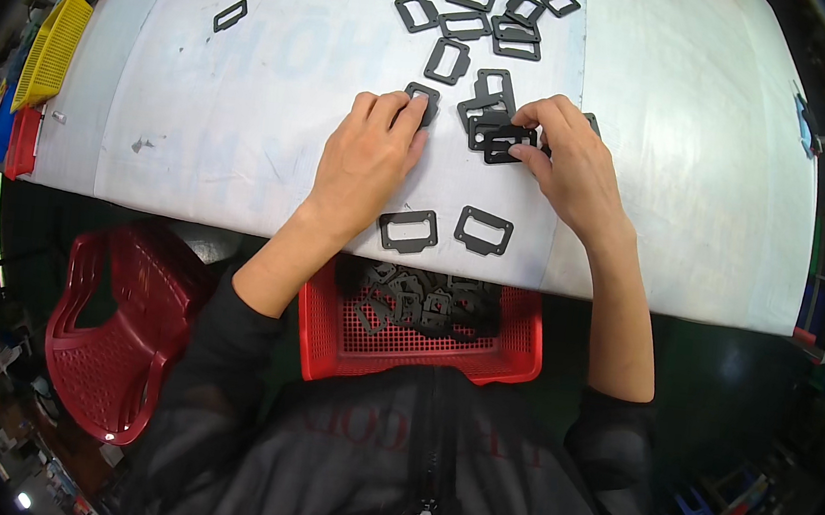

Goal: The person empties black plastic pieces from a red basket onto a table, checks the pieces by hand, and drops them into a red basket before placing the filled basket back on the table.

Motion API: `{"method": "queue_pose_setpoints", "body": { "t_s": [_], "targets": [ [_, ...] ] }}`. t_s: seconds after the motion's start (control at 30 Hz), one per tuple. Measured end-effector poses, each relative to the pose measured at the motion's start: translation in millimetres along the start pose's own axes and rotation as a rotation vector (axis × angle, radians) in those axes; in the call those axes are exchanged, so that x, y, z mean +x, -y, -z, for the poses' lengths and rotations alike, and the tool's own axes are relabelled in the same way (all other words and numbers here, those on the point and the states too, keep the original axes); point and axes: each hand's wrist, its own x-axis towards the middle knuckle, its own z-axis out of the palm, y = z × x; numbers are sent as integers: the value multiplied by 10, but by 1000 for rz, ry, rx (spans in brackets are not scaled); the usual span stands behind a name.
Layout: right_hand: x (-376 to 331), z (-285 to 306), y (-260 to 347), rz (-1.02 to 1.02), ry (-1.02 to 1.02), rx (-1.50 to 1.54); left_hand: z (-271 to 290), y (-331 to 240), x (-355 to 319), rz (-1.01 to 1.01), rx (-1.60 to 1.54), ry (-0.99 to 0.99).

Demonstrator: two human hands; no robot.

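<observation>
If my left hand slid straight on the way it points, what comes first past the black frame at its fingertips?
Past that nearest frame, your left hand would likely meet another black frame just ahead, though its height above the table is unclear.

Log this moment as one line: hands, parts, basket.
Left hand: touching black frame; right hand: pinching another black frame, overlapping frames beside; near table edge: two frames; below: red basket holding dark parts
</observation>
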Motion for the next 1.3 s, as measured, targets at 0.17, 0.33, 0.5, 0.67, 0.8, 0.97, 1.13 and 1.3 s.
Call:
{"method": "queue_pose_setpoints", "body": {
  "t_s": [0.17, 0.33, 0.5, 0.67, 0.8, 0.97, 1.13, 1.3],
  "targets": [
    [-309, -18, 111, 119, 45, 69, 255, 110, -50, 300, -414, 17],
    [-244, 27, 161, 72, -12, 121, 231, 212, 85, 171, -282, 55],
    [-35, -135, 33, -74, -81, -34, 75, 33, 304, 108, -313, 72],
    [-152, -45, 51, -120, -76, 72, -217, 202, 533, 91, -211, -58],
    [-212, 35, 105, 24, 48, 110, -322, 176, 609, 22, 4, 20],
    [208, -55, -13, 31, -72, -47, -116, 301, 627, 230, -175, 89],
    [299, 32, 56, -101, 78, -21, 158, 579, 528, 559, -342, 240],
    [307, -196, 251, 116, -30, 47, -254, 818, 833, 53, -41, -71]
  ]
}}
